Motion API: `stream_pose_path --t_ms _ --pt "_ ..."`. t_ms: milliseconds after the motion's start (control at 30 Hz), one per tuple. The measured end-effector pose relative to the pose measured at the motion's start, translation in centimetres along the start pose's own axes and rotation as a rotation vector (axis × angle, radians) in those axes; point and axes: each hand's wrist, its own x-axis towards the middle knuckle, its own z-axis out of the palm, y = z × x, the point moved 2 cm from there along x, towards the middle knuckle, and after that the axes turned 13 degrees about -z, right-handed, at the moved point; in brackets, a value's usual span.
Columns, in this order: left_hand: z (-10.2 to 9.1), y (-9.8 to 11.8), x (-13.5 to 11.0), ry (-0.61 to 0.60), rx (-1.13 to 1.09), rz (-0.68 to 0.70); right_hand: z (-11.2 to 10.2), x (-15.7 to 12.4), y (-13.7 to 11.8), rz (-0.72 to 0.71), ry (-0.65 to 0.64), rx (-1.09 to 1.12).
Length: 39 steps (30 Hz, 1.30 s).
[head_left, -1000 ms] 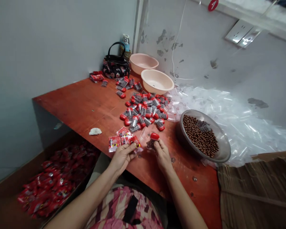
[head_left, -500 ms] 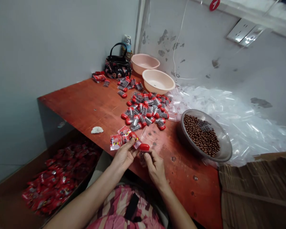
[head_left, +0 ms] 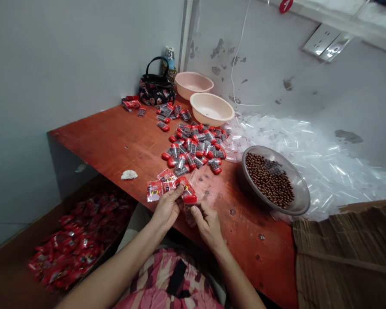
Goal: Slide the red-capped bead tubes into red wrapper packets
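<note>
Pinched in my left hand (head_left: 169, 207) is a red printed packet (head_left: 185, 185), its lower end against a red cap. My right hand (head_left: 206, 223) grips a small clear container with that red cap (head_left: 189, 199); its lower part is mostly covered by my fingers. Both hands meet over the front edge of the red table (head_left: 109, 137). Flat red printed packets (head_left: 155, 191) lie just beyond my left hand. Farther back is a heap of red-capped clear containers (head_left: 193, 148) with dark contents.
A grey bowl of brown balls (head_left: 304, 193) stands right, beside piled clear plastic pieces (head_left: 328, 163). Behind are two basins (head_left: 212, 120) and a handbag (head_left: 156, 92). A white scrap (head_left: 129, 174) lies left. Stacked cardboard (head_left: 344, 253) is at right; a box of red packets (head_left: 73, 244) sits below.
The red packet in my left hand has come over to the capped container, and the two now touch. My right hand has shifted slightly left. The view has moved a little.
</note>
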Motion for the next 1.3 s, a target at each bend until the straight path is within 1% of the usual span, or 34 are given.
stream_pose_path --t_ms 67,133,333,467,567,633,667,733,800,900,967,1033,1133,1167,1233,1300 --pt "0.2 0.2 -0.1 -0.022 0.061 0.018 0.0 0.0 0.2 0.029 0.009 0.044" --pt "0.4 0.4 -0.3 -0.028 0.108 0.025 0.0 0.0 0.3 0.042 0.032 0.029" --pt "0.9 0.6 -0.6 -0.066 0.278 0.062 0.2 0.1 0.2 -0.037 0.06 -0.11" --pt "0.8 0.3 -0.4 -0.083 0.31 0.043 0.2 0.1 0.4 -0.047 0.066 -0.139" --pt "0.5 -0.1 -0.1 -0.06 0.316 0.014 0.1 0.2 0.5 -0.077 0.101 -0.183" --pt "0.4 -0.2 -0.1 -0.03 0.336 0.012 0.0 0.3 0.7 -0.068 0.122 -0.15" --pt "0.4 -0.3 -0.1 -0.024 0.353 0.01 0.0 0.3 0.9 -0.046 0.121 -0.1" --pt "0.5 -0.3 0.0 -0.036 0.383 -0.002 0.1 0.5 1.2 0.015 0.105 0.03" --pt "0.6 -0.3 0.1 -0.042 0.386 -0.021 0.2 0.6 1.3 0.042 0.096 0.097" --pt "0.6 -0.1 0.3 0.003 0.358 -0.02 0.0 0.8 1.1 -0.004 0.122 0.007" --pt "0.6 -0.1 0.4 0.011 0.359 -0.01 0.0 0.8 1.1 -0.033 0.143 -0.041" --pt "0.7 -0.1 0.3 -0.026 0.382 -0.025 0.0 0.9 1.4 -0.001 0.145 0.044" --pt "0.7 -0.2 0.2 -0.118 0.415 -0.101 0.4 0.9 2.2 0.122 0.118 0.301" --pt "0.6 -0.2 0.2 -0.13 0.419 -0.113 0.4 0.9 2.4 0.148 0.12 0.346" --pt "0.5 -0.3 0.2 -0.089 0.41 -0.09 0.4 0.9 2.3 0.136 0.156 0.301" --pt "0.3 -0.4 0.4 -0.008 0.391 -0.037 0.2 0.9 1.9 0.071 0.206 0.16"
